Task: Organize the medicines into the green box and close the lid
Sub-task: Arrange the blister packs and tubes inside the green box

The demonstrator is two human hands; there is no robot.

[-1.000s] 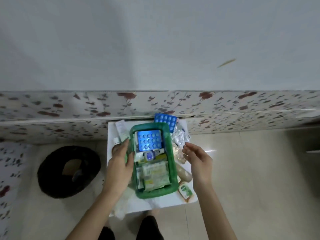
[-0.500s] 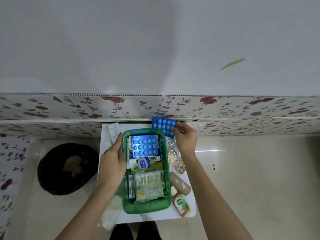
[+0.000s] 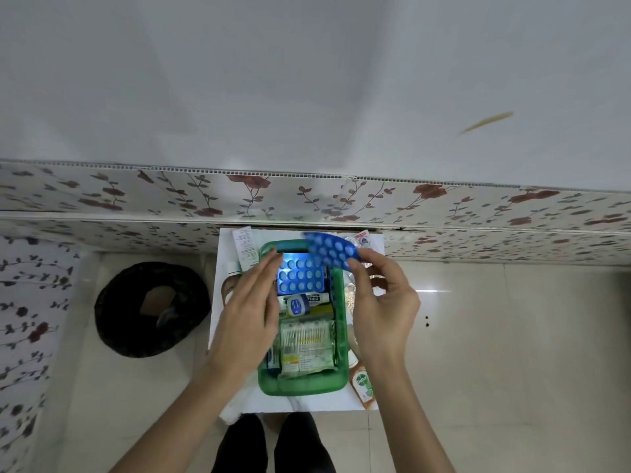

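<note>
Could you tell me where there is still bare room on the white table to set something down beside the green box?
Bare patches of the white table: the near strip before the green box, and the far right corner. The right side is crowded with foil strips and the orange bottle; the left hand covers most of the left.

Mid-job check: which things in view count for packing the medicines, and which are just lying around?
Job:
green box
blue blister pack pinched in the right hand
second blister pack inside the box
Dettol bottle
white tube
left hand

Lying about:
black round cushion
floral wall panel
</note>
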